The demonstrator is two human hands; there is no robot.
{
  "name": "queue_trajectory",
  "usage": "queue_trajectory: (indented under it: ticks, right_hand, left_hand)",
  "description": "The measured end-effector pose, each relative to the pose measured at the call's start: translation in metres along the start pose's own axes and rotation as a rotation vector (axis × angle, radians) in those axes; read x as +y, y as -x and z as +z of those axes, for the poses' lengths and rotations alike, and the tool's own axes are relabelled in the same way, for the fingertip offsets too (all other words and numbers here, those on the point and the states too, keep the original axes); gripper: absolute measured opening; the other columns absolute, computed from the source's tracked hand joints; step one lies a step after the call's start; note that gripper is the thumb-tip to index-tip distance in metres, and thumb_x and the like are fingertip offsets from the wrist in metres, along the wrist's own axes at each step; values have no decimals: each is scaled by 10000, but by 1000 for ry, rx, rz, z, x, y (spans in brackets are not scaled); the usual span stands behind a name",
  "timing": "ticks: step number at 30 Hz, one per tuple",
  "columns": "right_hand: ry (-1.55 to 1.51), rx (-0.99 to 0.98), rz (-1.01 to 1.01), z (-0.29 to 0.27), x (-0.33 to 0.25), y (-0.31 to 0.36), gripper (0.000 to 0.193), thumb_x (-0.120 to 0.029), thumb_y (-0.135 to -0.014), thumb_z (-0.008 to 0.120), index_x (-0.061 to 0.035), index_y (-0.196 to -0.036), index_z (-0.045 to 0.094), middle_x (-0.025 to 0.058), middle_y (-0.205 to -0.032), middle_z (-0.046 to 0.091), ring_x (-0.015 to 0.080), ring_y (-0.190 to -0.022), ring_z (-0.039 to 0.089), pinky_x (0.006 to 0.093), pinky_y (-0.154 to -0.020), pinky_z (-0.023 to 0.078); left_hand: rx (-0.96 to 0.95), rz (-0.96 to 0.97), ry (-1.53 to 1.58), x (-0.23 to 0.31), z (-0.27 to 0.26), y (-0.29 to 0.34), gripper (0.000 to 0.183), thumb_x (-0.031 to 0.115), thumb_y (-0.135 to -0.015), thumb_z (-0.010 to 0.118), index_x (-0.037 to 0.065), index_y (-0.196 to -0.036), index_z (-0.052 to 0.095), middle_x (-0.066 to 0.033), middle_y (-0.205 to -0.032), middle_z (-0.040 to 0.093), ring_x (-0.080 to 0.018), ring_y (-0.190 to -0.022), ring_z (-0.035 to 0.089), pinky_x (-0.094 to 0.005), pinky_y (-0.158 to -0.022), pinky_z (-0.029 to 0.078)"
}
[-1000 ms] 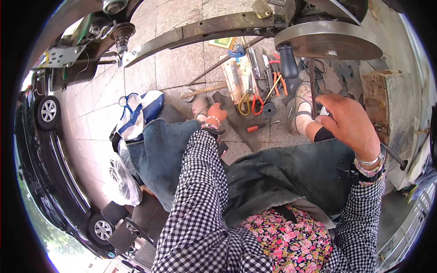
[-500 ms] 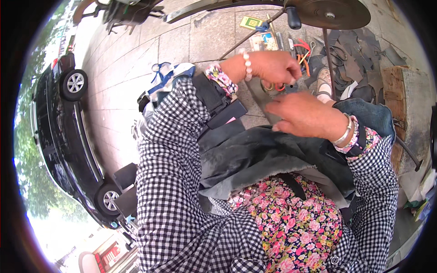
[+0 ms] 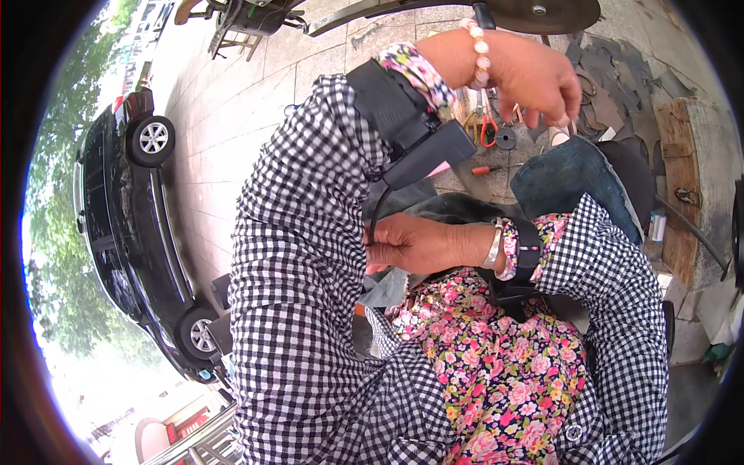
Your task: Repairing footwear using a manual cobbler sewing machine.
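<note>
My left hand (image 3: 535,74), with a bead bracelet at its wrist, hangs in the air at the upper right, fingers loosely bent and apart. No object shows in it. Below, over my lap, my right hand (image 3: 418,244) reaches left, its fingers bent together against my left sleeve (image 3: 310,209). A thin black cord (image 3: 377,209) runs down to those fingers from a dark box (image 3: 430,155) strapped to my left forearm. The fingertips are partly hidden, so what they pinch cannot be made out. Dark cloth (image 3: 457,206) lies over my lap beside this hand.
Red-handled scissors (image 3: 488,132), a black spool (image 3: 505,139) and a red-handled tool (image 3: 482,170) lie on the paving. Blue denim (image 3: 566,182) covers my knee. Dark scraps (image 3: 620,85) and a wooden block (image 3: 694,170) are at right. A machine wheel (image 3: 535,12) stands ahead; a black car (image 3: 124,225) is left.
My left hand has moved up and right, away from the right hand. My right hand has drawn back left, toward my left sleeve. The lap cloth has shifted, and the view has moved slightly.
</note>
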State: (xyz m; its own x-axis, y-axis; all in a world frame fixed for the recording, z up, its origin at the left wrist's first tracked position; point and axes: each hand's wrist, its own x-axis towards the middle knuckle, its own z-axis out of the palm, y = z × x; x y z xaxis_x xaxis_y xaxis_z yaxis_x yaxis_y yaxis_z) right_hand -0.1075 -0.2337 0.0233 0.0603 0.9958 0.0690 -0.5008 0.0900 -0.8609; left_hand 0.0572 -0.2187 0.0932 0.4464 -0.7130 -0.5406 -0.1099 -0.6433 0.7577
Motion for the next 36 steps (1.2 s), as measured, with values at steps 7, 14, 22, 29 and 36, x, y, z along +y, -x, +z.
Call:
queue_trajectory:
  ticks: [7,14,22,29,36]
  right_hand:
    - [-160,-150,-134,17,-29,10,306,-282,-903,407,-2,-839,510,51,-758,569,123,-718,568,265,-673,477]
    - [-377,-179,68,0,-30,28,258,-241,-881,456,7,-872,527,64,-817,588,141,-745,599,265,-670,494]
    - [8,-78,240,-17,-16,26,168,-138,-835,464,11,-873,534,64,-818,591,118,-675,583,245,-619,478]
    - [42,-191,117,28,-47,-40,106,-66,-823,481,6,-868,544,24,-757,570,79,-688,559,219,-637,468]
    - [112,-55,317,-6,-29,-9,108,-72,-825,492,1,-888,540,36,-781,580,83,-701,558,221,-653,476]
  left_hand:
    - [312,-267,326,-105,0,13,288,197,-789,537,32,-1026,539,-52,-883,602,-113,-716,589,-230,-507,476]
    - [374,-293,621,-139,22,46,290,142,-809,512,-4,-1059,495,-92,-923,584,-136,-709,598,-230,-553,495]
    - [796,-291,990,-134,104,174,220,147,-852,474,17,-1029,488,-74,-861,561,-167,-757,581,-262,-600,489]
    - [852,-694,987,-110,245,271,200,130,-808,502,4,-960,530,-43,-736,567,-108,-587,563,-221,-484,474]
    - [759,-607,816,-125,411,215,362,77,-779,518,14,-1134,474,-89,-917,588,-114,-698,562,-245,-545,486]
